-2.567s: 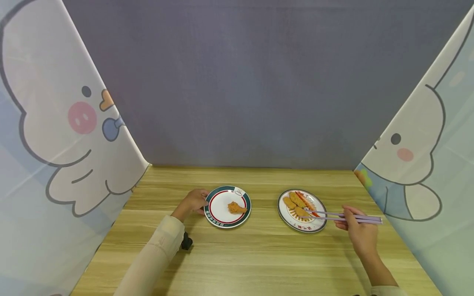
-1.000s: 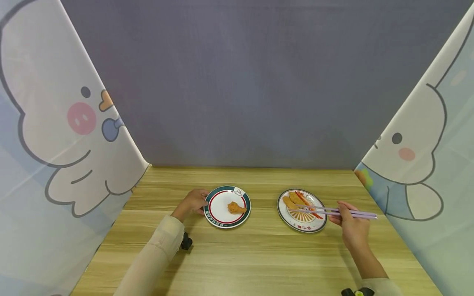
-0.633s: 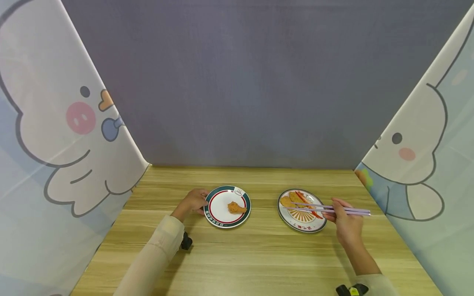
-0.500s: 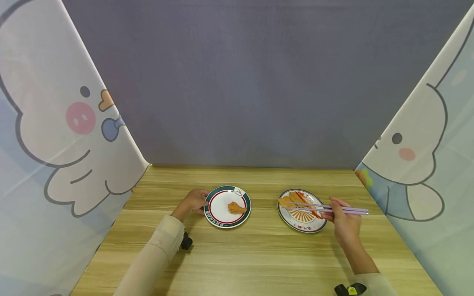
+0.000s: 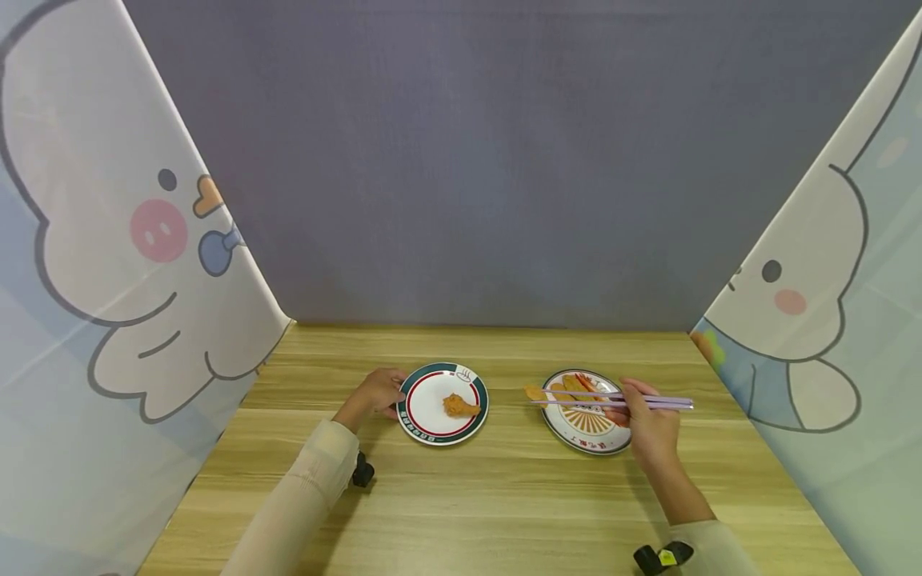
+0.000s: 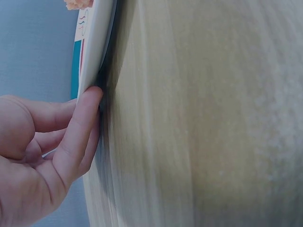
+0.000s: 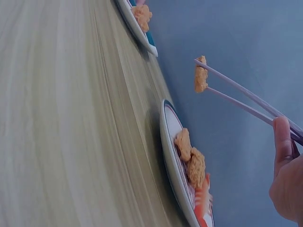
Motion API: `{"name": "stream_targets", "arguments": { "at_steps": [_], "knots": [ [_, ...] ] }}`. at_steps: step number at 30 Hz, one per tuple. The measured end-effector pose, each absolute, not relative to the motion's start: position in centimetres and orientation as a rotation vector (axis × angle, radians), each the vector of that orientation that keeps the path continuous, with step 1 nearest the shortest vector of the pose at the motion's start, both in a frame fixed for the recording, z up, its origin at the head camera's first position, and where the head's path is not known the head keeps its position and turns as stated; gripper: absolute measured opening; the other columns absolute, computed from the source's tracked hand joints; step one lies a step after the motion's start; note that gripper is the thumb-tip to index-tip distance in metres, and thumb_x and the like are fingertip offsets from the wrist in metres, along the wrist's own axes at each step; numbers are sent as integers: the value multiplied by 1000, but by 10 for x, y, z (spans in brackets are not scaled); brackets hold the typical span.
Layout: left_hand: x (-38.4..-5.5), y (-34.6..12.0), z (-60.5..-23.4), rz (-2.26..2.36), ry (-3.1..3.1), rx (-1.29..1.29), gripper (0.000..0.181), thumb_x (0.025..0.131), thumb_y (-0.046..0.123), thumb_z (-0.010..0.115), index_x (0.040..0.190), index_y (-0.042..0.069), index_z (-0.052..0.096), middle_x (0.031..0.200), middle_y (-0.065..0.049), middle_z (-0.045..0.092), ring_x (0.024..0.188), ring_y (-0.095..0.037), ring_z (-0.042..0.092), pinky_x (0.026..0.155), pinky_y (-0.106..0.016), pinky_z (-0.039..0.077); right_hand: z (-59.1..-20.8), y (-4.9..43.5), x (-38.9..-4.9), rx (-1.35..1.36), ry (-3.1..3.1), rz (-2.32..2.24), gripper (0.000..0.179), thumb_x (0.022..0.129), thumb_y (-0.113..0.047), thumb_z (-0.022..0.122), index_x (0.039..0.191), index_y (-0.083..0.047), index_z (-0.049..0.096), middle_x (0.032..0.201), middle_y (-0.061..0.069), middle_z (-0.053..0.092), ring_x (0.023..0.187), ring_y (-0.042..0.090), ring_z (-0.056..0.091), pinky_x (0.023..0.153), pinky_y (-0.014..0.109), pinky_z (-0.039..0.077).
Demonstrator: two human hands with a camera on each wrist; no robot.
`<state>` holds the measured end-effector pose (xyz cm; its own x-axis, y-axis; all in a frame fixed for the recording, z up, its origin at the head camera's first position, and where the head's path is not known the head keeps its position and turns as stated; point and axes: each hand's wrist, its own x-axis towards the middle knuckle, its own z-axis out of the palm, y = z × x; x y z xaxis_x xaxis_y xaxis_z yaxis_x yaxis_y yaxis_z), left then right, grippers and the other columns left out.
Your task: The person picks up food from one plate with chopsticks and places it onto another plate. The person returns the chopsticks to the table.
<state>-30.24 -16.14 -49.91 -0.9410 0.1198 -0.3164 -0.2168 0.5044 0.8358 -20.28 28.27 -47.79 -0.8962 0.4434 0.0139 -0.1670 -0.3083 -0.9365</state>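
Note:
My left hand (image 5: 379,390) pinches the left rim of a green-rimmed plate (image 5: 430,402); in the left wrist view the thumb is on top and fingers (image 6: 75,132) are at its edge and underside. On that plate lies a fried chicken drumstick (image 5: 459,405). My right hand (image 5: 654,428) holds purple chopsticks (image 5: 666,402). Their tips grip a chicken nugget (image 7: 200,75), raised in the air by the left rim of the second plate (image 5: 587,438). Two fried pieces (image 7: 195,166) and a red-and-white crab stick (image 7: 202,201) remain on this second plate.
Both plates stand on a wood-grain table (image 5: 475,512), with a gap of bare table between them. A grey cloth (image 5: 490,176) hangs behind. Cartoon-printed curtains (image 5: 108,240) close off both sides.
The chopsticks have taken a nugget from the lower part of the right plate, lifted it and carried it left past the rim. The left hand and its plate have stayed put.

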Motion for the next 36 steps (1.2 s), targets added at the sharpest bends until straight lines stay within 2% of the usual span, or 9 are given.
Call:
{"name": "stream_targets", "arguments": {
  "at_steps": [6, 14, 20, 30, 36],
  "knots": [
    [-300, -161, -498, 1419, 2419, -82, 41, 91, -11, 58, 132, -5, 60, 117, -26, 62, 84, -26, 69, 64, -36, 67, -477, 274, -207, -320, -1584, 2256, 13, 100, -8, 63, 98, -10, 76, 73, 6, 74, 52, 13, 69, 51, 25, 63],
    [-302, -161, -500, 1430, 2405, -55, 40, 92, -13, 56, 132, -7, 59, 117, -27, 63, 85, -27, 69, 65, -38, 68, -477, 263, -210, -218, -1599, 2228, 19, 101, -6, 60, 95, -12, 76, 75, 9, 74, 53, 13, 69, 51, 25, 63],
    [-300, -162, -496, 1430, 2406, -24, 38, 91, -14, 55, 128, -8, 61, 110, -25, 65, 82, -26, 70, 64, -37, 68, -477, 253, -215, -217, -1598, 2242, 13, 100, -6, 61, 99, -5, 74, 75, 8, 73, 55, 13, 70, 51, 25, 63],
    [-301, -161, -501, 1419, 2434, -83, 40, 92, -13, 57, 130, -5, 61, 117, -25, 65, 83, -23, 67, 64, -36, 67, -475, 234, -227, -139, -1599, 2266, 15, 101, -6, 61, 98, -10, 75, 76, 2, 74, 58, 12, 71, 52, 23, 62],
    [-301, -160, -501, 1414, 2432, -75, 41, 92, -13, 56, 132, -6, 60, 119, -27, 64, 86, -25, 69, 64, -36, 68, -479, 225, -230, -64, -1610, 2280, 13, 101, -7, 61, 104, -2, 73, 75, 3, 73, 58, 13, 71, 55, 24, 64]
  ]
}}
